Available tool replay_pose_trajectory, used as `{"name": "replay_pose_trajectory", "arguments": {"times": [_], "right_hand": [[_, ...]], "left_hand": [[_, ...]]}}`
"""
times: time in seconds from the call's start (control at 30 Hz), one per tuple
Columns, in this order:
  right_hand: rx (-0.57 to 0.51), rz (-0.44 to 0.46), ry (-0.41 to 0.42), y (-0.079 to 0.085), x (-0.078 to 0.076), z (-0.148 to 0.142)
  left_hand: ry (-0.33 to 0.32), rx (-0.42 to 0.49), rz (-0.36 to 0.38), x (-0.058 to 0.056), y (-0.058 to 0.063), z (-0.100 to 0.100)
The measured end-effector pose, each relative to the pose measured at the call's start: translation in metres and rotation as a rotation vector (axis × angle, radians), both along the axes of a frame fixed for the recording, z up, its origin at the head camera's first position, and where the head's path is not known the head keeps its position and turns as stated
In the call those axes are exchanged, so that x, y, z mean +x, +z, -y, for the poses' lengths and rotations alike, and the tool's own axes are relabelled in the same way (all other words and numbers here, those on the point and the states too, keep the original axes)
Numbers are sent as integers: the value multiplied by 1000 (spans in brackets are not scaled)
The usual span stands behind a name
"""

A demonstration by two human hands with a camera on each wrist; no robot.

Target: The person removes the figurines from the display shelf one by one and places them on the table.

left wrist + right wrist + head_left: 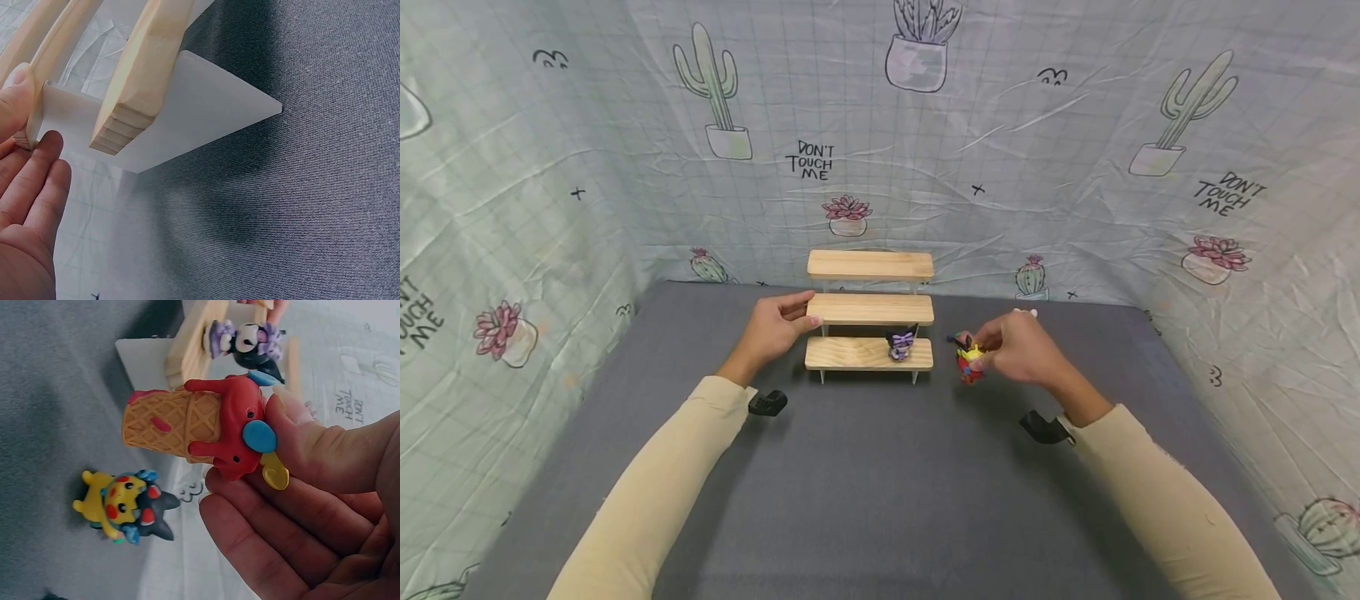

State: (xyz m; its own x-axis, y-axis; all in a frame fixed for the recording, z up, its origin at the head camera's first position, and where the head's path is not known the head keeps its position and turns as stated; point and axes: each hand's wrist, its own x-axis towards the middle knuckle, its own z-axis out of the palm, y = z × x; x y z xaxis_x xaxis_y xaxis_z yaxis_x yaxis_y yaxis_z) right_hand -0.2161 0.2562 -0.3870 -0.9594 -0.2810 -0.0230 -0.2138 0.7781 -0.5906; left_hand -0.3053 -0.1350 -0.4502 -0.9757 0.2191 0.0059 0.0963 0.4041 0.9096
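Observation:
A three-tier wooden display stand (869, 308) with pale clear legs stands at the back of the grey surface. My left hand (778, 323) pinches the left end of its middle tier, thumb on one side and fingers on the other. To the right of the stand, my right hand (1026, 348) holds a toy figurine (206, 422) shaped like a waffle cone with red melting ice cream, blue discs and a yellow piece. Thumb and fingers grip its red top. A black-and-purple figurine (900, 343) stands on the bottom tier, toward the right end.
In the right wrist view, a yellow figurine (119, 500) with a dark hood is on the grey surface. Behind my right hand, a small white bit (1026, 312) shows, mostly hidden. Cactus-print cloth (970, 150) hangs around the back and sides.

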Motion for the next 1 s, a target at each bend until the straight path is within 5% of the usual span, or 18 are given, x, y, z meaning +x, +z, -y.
{"name": "replay_pose_trajectory", "arguments": {"times": [1.0], "right_hand": [[2, -29, -40, -35, -5, -7]], "left_hand": [[-4, 3, 3, 0, 1, 1]]}}
